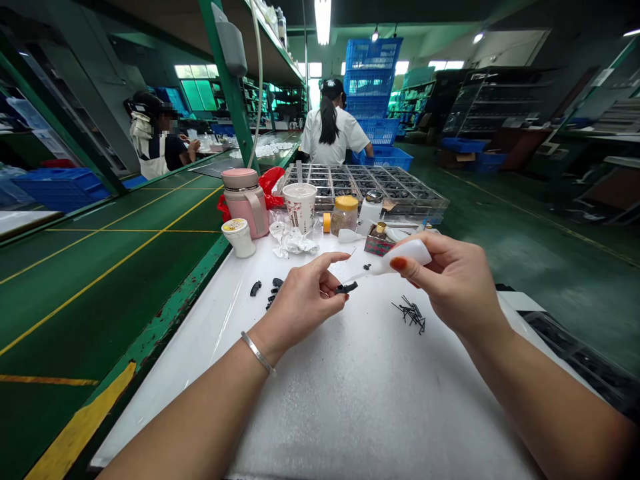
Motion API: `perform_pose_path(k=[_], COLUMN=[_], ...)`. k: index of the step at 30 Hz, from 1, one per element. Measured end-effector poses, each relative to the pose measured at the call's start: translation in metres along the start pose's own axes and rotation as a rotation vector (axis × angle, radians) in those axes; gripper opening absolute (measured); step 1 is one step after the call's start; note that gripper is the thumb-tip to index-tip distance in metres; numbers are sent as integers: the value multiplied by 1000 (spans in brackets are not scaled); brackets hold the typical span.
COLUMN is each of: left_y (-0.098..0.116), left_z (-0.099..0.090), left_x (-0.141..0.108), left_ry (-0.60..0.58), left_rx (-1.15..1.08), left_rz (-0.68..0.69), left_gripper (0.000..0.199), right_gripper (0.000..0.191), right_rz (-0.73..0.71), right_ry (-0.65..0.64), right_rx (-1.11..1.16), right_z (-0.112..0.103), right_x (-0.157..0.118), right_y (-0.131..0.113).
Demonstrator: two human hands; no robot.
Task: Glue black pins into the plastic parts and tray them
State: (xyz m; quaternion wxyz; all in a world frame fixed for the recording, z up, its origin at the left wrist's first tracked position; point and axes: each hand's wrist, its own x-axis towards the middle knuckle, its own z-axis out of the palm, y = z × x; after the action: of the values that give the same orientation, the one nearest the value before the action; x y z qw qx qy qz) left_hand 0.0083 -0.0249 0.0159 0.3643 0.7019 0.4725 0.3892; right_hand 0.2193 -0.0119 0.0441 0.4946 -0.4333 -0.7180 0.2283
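Observation:
Between the fingers of my left hand [310,290] is a small black plastic part [346,288], its free end pointing right. My right hand [453,277] is closed around a white squeeze bottle [407,255], tilted so that its thin nozzle points down and left at the black part. Whether the tip touches the part I cannot tell. Several similar black parts [274,287] lie on the white tabletop [350,387], partly hidden behind my left hand. A loose pile of thin black pins [413,315] lies below my right hand.
Behind my hands stand a pink thermos [245,200], a paper cup [300,203], a white jar [238,238], a yellow-lidded jar [345,213] and a divided clear tray [370,183] of dark parts. A green conveyor [125,267] runs along the left. Two other people sit farther back.

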Motion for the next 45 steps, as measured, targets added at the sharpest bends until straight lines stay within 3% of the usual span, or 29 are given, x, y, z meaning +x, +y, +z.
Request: perform_pose_path(k=[45], left_y=[0], left_z=[-1], left_x=[0], left_ry=[12], left_rx=[19], left_rz=[-7], left_gripper=[56], right_gripper=[21], right_rz=[-28], right_ry=[11], right_rx=[5], right_z=[0], right_x=[-1], right_y=[-1])
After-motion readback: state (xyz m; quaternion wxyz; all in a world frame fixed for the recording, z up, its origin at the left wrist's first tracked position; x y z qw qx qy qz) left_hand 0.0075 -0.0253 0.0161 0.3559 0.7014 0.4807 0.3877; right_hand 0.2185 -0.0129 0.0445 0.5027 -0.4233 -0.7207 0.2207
